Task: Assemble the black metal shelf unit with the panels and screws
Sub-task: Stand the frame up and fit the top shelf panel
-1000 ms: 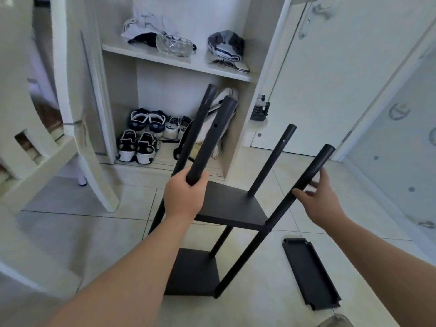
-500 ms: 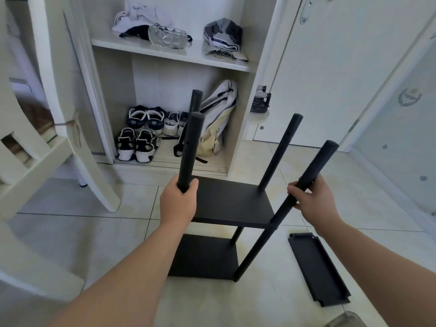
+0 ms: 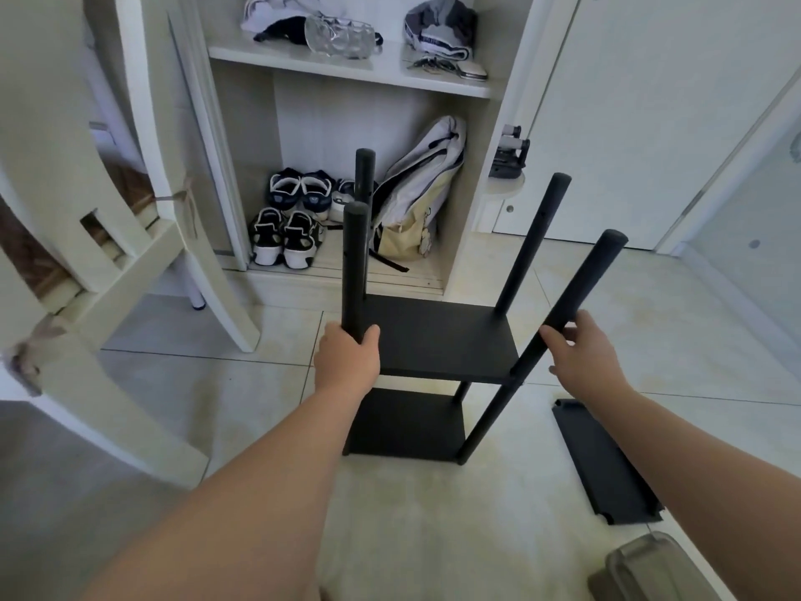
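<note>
The black shelf unit stands on the tiled floor with two panels fitted: an upper panel [image 3: 437, 336] and a lower panel [image 3: 407, 422]. Several black poles rise above the upper panel. My left hand [image 3: 346, 362] grips the near left pole [image 3: 354, 262] just above the upper panel. My right hand [image 3: 581, 357] holds the near right pole [image 3: 585, 279], its fingers wrapped loosely round it. A loose black panel [image 3: 607, 466] lies upside down on the floor to the right of the unit.
An open white cupboard [image 3: 472, 236] stands just behind the unit, with shoes [image 3: 286, 236] and a backpack [image 3: 416, 197] inside. A white chair frame [image 3: 130, 271] is at the left, a white door [image 3: 650, 123] at the right. A grey container [image 3: 650, 566] sits at the bottom right.
The shelf unit has swung from a lean to the right towards upright. My right hand went from reaching beside the near right pole to holding it. My left hand kept its grip.
</note>
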A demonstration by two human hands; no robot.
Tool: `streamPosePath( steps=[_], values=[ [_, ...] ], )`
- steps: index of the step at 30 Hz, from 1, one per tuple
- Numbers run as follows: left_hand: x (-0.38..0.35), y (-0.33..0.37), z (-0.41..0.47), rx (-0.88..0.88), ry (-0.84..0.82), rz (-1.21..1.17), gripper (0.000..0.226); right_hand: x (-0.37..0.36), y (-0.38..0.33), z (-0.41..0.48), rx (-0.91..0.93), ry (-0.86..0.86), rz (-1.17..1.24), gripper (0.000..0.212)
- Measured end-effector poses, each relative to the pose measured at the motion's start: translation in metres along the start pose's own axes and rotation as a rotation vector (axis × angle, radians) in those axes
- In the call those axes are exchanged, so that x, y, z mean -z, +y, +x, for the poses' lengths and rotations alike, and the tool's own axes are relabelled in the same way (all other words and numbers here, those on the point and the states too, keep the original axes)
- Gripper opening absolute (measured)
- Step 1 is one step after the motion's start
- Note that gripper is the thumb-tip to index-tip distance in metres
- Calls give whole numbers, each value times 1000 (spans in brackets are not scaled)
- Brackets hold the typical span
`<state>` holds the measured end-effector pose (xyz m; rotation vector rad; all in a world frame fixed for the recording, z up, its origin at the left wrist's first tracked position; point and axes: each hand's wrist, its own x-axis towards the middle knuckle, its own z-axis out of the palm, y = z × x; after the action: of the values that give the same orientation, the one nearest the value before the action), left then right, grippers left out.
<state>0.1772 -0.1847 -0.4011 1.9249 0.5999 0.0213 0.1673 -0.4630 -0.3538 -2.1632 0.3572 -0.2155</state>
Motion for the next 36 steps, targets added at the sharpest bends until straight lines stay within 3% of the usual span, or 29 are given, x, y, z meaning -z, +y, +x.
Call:
streamPosePath(
  steps=[2,4,8,12,18,27,36],
  values=[
    [-6,-2,-8,216,-39,78,62,8,8,-10,-2,-51,-74,35],
    [-7,-4,-21,351,-175,199,67,19,21,-25,2,-113,-145,45],
    [1,-7,-42,389,-616,543,65,49,70,-55,-11,-200,-321,51],
    [-35,-9,-55,276,-872,674,59,83,135,-75,-165,-211,-379,55],
    [-126,-17,-99,-99,-977,857,44,124,207,-60,-313,-198,-409,54],
    [-297,-56,-134,9,-1113,732,33,157,324,24,-352,-325,-484,53],
    [-457,-112,-122,168,-1001,458,62,128,466,85,-514,-410,-445,67]
  ],
)
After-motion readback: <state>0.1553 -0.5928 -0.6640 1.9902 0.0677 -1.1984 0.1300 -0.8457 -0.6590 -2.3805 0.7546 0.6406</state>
